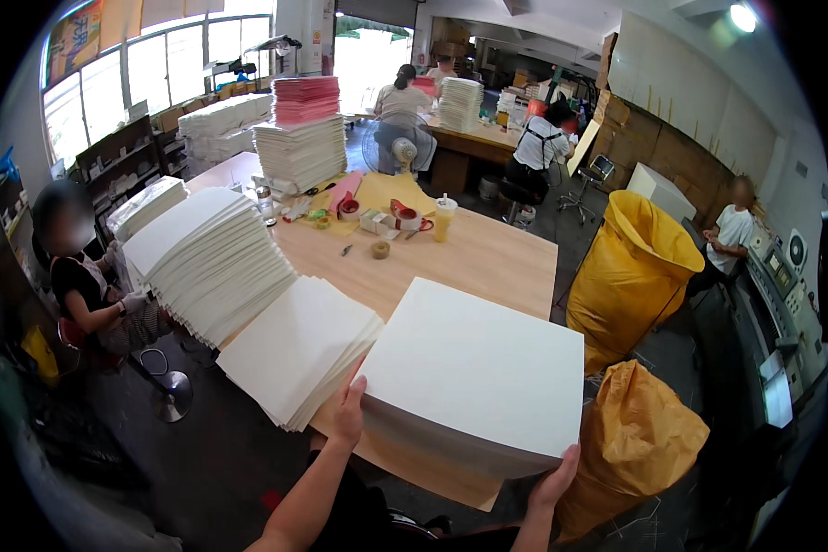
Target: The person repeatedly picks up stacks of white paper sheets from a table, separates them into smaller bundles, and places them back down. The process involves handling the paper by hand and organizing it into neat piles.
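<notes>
A thick, squared stack of white sheets point(478, 368) stands at the near right end of the table. My left hand point(348, 411) presses against its left side near the front corner. My right hand point(555, 474) grips the front right corner, fingers along the side. How far the fingers reach under or around the stack is hidden. Left of it, a lower, fanned pile of white sheets point(299, 345) lies close to my left hand. Beyond that leans a taller pile of white sheets point(207, 262), its layers slanting.
The wooden table point(506, 262) holds a drink cup point(443, 219), a tape roll point(380, 249), a red mug point(409, 219) and a tall stack topped with red sheets point(305, 101). Yellow sacks point(630, 276) stand at the right. A gloved co-worker point(97, 285) sits at the left; others work farther back.
</notes>
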A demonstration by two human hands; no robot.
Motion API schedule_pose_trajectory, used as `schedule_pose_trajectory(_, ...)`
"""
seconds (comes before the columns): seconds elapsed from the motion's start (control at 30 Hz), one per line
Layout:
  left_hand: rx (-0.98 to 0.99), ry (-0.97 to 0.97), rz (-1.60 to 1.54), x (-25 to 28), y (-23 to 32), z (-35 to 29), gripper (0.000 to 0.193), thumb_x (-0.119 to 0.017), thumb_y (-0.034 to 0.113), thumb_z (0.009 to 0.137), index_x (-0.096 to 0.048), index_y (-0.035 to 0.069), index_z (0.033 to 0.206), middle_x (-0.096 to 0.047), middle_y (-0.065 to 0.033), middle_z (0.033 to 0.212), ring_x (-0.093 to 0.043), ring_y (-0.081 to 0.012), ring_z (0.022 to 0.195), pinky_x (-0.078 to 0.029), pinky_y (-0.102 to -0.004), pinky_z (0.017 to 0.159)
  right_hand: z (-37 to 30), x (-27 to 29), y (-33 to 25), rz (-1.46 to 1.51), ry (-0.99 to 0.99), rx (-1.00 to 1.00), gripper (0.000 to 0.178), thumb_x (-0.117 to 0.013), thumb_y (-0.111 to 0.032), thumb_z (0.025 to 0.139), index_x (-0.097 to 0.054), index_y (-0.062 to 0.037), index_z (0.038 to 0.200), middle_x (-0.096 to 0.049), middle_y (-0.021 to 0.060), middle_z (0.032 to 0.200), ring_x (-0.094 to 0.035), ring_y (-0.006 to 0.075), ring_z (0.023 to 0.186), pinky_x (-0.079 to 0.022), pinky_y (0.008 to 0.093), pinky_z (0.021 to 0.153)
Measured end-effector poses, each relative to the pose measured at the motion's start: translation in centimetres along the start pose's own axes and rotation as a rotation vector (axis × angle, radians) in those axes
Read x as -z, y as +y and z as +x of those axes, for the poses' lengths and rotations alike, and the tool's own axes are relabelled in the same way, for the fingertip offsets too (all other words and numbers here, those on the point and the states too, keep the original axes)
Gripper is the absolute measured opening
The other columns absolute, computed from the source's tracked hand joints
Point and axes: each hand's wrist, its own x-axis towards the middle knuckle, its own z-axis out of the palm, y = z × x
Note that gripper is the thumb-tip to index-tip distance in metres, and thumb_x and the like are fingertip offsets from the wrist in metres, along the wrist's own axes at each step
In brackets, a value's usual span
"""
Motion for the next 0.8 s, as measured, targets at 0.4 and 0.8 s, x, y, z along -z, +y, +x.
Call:
schedule_pose_trajectory(0.4, -0.017, -0.046, 0.098, 0.9, -1.4, 0.2, 0.051, -0.048, 0.019, 0.111, -0.053, -0.005, 0.155, -0.052, -0.0162, 0.162, -0.042, -0.0268, 0.153, -0.027, -0.038, 0.129, -0.3, 0.2, 0.7, 0.087, -0.006, -0.007, 0.052, -0.046, -0.037, 0.114, -0.054, 0.002, 0.148, -0.059, 0.0117, 0.145, -0.054, 0.0231, 0.133, -0.04, 0.0391, 0.114)
schedule_pose_trajectory(0.8, -0.615, -0.713, 0.404, -11.1, 9.2, 2.0, 0.036, -0.075, 0.004, 0.089, -0.072, 0.007, 0.125, -0.076, -0.0119, 0.119, -0.069, -0.0345, 0.121, -0.056, -0.0424, 0.102, -0.3, -1.2, -0.8, -0.045, -0.004, 0.037, 0.052, -0.041, -0.029, 0.115, -0.053, 0.0061, 0.151, -0.061, 0.014, 0.146, -0.056, 0.0224, 0.134, -0.04, 0.0363, 0.116)
